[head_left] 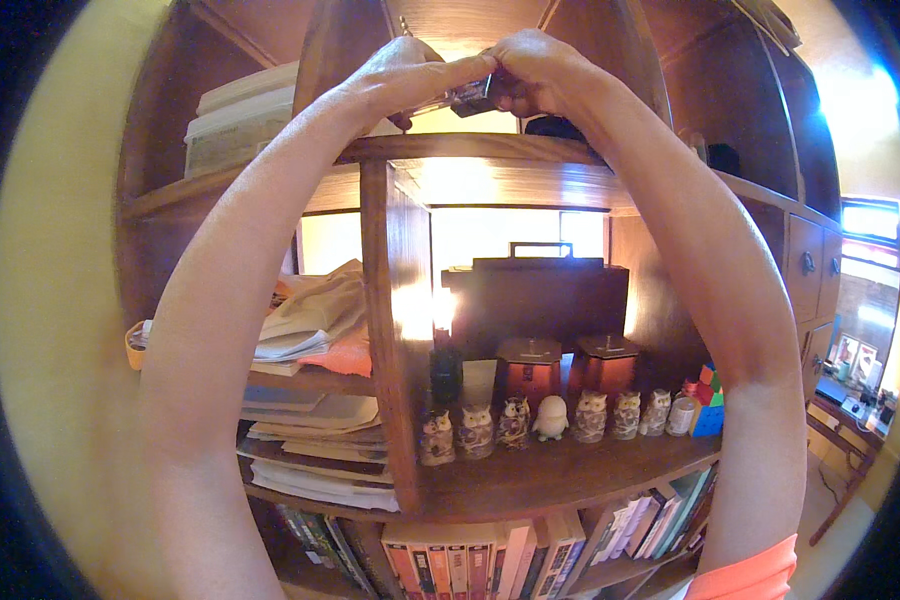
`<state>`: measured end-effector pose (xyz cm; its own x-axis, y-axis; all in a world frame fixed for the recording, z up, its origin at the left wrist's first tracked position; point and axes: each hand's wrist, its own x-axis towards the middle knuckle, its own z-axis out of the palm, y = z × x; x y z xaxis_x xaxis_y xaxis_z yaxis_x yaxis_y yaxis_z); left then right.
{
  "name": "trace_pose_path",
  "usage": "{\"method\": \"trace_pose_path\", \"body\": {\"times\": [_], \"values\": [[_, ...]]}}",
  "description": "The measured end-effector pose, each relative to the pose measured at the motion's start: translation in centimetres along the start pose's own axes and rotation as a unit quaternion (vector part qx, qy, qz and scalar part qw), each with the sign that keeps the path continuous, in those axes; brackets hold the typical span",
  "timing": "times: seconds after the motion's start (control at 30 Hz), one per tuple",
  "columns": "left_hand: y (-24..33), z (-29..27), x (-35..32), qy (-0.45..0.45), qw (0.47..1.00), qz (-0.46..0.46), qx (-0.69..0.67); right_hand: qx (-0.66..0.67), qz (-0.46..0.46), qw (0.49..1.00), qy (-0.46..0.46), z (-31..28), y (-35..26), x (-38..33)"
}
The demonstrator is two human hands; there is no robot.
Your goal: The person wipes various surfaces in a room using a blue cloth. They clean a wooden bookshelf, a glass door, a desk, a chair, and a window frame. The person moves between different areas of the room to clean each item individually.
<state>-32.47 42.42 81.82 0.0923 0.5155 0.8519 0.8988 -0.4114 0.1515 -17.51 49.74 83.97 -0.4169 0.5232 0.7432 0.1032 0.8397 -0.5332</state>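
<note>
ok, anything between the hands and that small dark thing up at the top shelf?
Nothing visible. Left hand and right hand both already grip the small dark object, raised above the shelf board.

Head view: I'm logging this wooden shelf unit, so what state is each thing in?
Small dark object: gripped between both hands, raised.
Left hand: closed on it.
Right hand: closed on it.
Dark wooden case with handle: shut, upright.
Two brown lidded boxes: lids on.
Owl figurines: upright, in a row.
Paper stack: untidy, lying flat.
</note>
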Motion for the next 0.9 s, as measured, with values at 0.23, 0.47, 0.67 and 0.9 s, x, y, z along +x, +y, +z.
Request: {"method": "trace_pose_path", "body": {"times": [0.23,0.47,0.67,0.9], "values": [[-2.4,-0.2,2.0,-0.140,0.985,0.065,0.082,-0.152,0.033,0.987,0.026,0.6,-0.5,-0.2],[-2.7,0.1,2.5,-0.170,0.958,0.102,0.206,-0.335,0.010,0.942,-0.019,0.8,-0.8,-1.0],[-2.4,0.5,1.6,-0.199,0.965,0.067,0.155,-0.438,0.012,0.899,0.012,1.5,-0.7,-1.0],[-2.6,0.4,2.0,-0.185,0.971,0.078,0.126,-0.400,-0.009,0.916,0.026,1.1,-0.5,-1.1]]}}
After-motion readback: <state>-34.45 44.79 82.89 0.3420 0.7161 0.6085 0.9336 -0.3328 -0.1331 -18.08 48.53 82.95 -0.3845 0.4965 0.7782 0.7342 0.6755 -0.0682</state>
